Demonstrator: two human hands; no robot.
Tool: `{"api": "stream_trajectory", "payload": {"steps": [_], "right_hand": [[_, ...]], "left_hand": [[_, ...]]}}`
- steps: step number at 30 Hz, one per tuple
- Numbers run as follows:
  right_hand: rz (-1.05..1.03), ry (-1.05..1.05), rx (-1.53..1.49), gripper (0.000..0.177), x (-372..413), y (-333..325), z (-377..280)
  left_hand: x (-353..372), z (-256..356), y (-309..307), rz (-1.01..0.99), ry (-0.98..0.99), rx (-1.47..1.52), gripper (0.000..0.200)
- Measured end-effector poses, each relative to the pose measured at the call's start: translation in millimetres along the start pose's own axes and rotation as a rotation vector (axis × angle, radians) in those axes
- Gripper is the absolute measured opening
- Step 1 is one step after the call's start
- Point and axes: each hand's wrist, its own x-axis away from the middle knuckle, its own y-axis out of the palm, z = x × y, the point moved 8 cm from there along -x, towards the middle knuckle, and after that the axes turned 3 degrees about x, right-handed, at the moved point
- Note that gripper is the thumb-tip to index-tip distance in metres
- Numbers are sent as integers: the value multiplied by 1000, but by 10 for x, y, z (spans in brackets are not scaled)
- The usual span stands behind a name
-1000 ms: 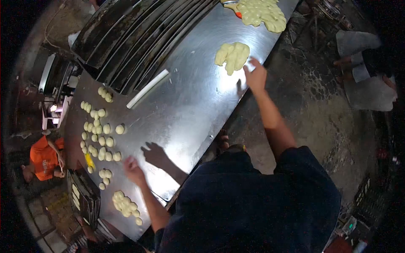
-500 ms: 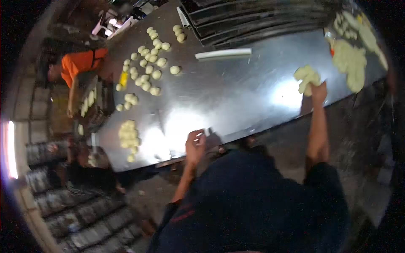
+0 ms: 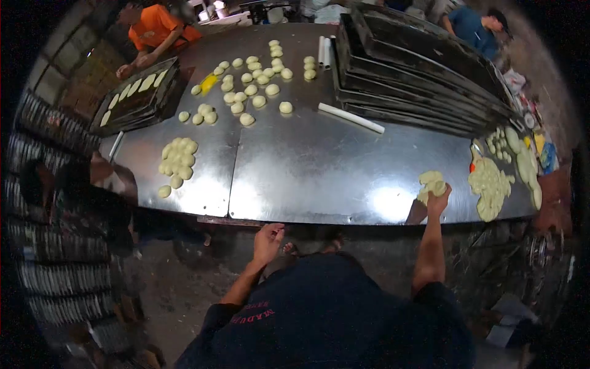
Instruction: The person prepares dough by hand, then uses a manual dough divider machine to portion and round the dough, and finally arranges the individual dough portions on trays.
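Observation:
A long steel table (image 3: 307,172) carries pale dough. My right hand (image 3: 439,200) reaches to the table's near right part and grips a lump of dough (image 3: 430,183). My left hand (image 3: 268,241) hangs just below the table's front edge, fingers loosely apart, holding nothing. A larger mass of dough (image 3: 490,184) lies right of the gripped lump. Several small dough balls (image 3: 252,86) are spread over the far left half, and a cluster of balls (image 3: 176,160) sits near the left front.
A stack of dark baking trays (image 3: 418,74) fills the far right. A white rolling pin (image 3: 351,117) lies before it. A person in orange (image 3: 153,31) works at a tray with dough pieces (image 3: 132,95) far left; a person in blue (image 3: 476,27) stands far right.
The view swung so the table now lies level. My left hand left the tabletop and dropped below the front edge. My right hand closed on the dough lump.

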Motion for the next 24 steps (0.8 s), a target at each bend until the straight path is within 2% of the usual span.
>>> {"api": "stream_trajectory", "payload": {"steps": [2, 3, 4, 5, 6, 7, 8, 9, 10, 11, 12, 13, 14, 16, 17, 18, 20, 21, 22, 23, 24], "right_hand": [[35, 65, -37, 74, -13, 25, 152], [54, 30, -137, 77, -16, 51, 215], [50, 165, -138, 77, 1, 76, 286], [32, 174, -352, 79, 35, 104, 342], [44, 187, -349, 79, 28, 168, 508], [15, 211, -340, 81, 107, 61, 290], [-22, 376, -135, 84, 166, 4, 292], [-37, 390, -136, 85, 140, -94, 185], [-68, 419, -144, 86, 262, -161, 207], [-98, 415, -184, 88, 317, -169, 340], [-122, 395, -234, 89, 297, -147, 417], [-199, 497, -426, 88, 307, -238, 307], [-185, 514, -438, 88, 319, -282, 368], [-213, 645, -680, 78, 390, -277, 508], [-188, 574, -620, 68, 363, -425, 401], [-156, 430, -375, 62, 377, -283, 724], [-116, 255, -102, 59, 336, -473, 657], [-118, 277, -99, 59, 344, -589, 685], [-221, 292, -91, 56, 350, -649, 710], [-321, 305, -81, 53, 350, -733, 729], [-391, 352, -199, 44, 383, -862, 786]], "left_hand": [[-29, 196, 145, -68, 5, -12, 21], [-86, 234, 241, -89, -27, 17, 20], [-167, 286, 387, -119, -58, 42, 20], [-265, 410, 535, -139, -50, 24, 21], [-398, 651, 651, -120, 28, -246, 22], [-560, 634, 861, -168, 21, -154, 22], [-617, 1062, 1096, -191, 89, -129, 21], [-735, 1249, 1349, -170, 194, -247, 21], [-754, 1608, 1668, -217, 247, -149, 20], [-814, 1862, 2037, -301, 233, -129, 20], [-839, 2135, 2418, -387, 340, -138, 20], [-843, 2372, 2832, -504, 462, -146, 21], [-781, 2713, 3212, -605, 487, -222, 20], [-764, 3003, 3945, -664, 733, -291, 26], [-743, 3085, 4292, -708, 835, -272, 30], [-676, 3119, 4627, -758, 904, -295, 36], [-576, 2966, 5120, -827, 958, -322, 43], [-522, 2750, 5354, -884, 980, -491, 49], [-490, 2526, 5543, -941, 1004, -658, 54], [-452, 2451, 5563, -956, 1013, -759, 60], [-425, 2437, 5577, -978, 1012, -753, 60]]}}
